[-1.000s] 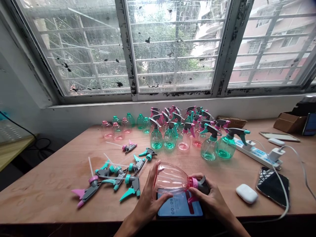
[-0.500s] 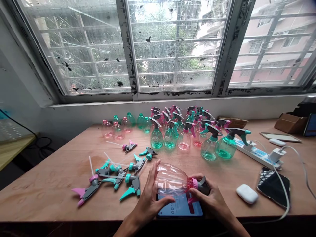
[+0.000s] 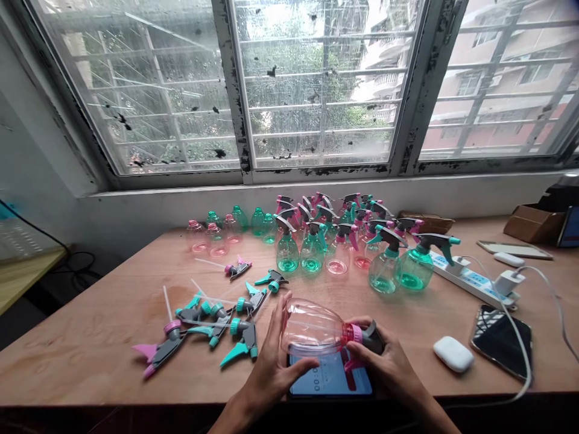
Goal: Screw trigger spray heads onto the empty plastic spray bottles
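A clear pink spray bottle (image 3: 312, 325) lies sideways in my two hands, just above a lit phone (image 3: 316, 380) at the table's front edge. My left hand (image 3: 278, 355) cups the bottle's base end, thumb below and fingers behind. At the neck, my right hand (image 3: 377, 349) grips the grey-and-pink spray head (image 3: 371, 339), which sits on the bottle mouth. Loose trigger heads (image 3: 217, 319), most with teal parts and white tubes, lie to the left. One pink-and-grey trigger head (image 3: 165, 349) is nearest the front.
Several spray bottles with heads (image 3: 312, 247) stand in a group at the back. Headless bottles (image 3: 217, 240) stand left of them. On the right are a power strip (image 3: 474, 280), a white earbud case (image 3: 453, 354), a dark phone (image 3: 502, 343), cables and a cardboard box (image 3: 534, 226).
The bottle's base has shifted very slightly left with my left hand. Both hands keep their hold, and the things on the table have not moved.
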`<action>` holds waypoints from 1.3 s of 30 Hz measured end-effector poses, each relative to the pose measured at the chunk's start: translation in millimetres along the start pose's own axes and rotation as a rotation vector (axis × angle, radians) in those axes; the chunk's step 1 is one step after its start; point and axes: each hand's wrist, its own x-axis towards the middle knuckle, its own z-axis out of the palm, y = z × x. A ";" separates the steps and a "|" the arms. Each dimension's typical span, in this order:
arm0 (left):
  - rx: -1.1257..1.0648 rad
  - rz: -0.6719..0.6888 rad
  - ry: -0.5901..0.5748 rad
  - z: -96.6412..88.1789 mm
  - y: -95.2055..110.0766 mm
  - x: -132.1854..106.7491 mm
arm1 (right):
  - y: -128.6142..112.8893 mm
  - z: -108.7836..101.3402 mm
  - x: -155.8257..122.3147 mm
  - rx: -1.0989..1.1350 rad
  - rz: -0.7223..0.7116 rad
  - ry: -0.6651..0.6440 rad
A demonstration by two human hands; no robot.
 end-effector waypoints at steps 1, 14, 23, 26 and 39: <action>0.032 0.006 -0.002 -0.4 0.8 0.3 | 0.1 -0.3 0.0 0.002 0.003 0.006; 0.093 0.016 -0.022 -2.5 3.8 -0.5 | 3.3 -2.1 0.5 0.009 0.001 0.014; 0.105 0.059 -0.015 -0.5 -6.0 -2.9 | 3.7 -3.8 1.7 0.038 0.000 0.050; 0.062 0.000 -0.036 -1.4 1.6 -1.4 | 2.5 -2.7 1.2 0.030 -0.011 0.045; 0.089 0.001 -0.045 0.2 -4.6 -1.1 | -2.2 -0.3 0.9 0.013 -0.020 0.014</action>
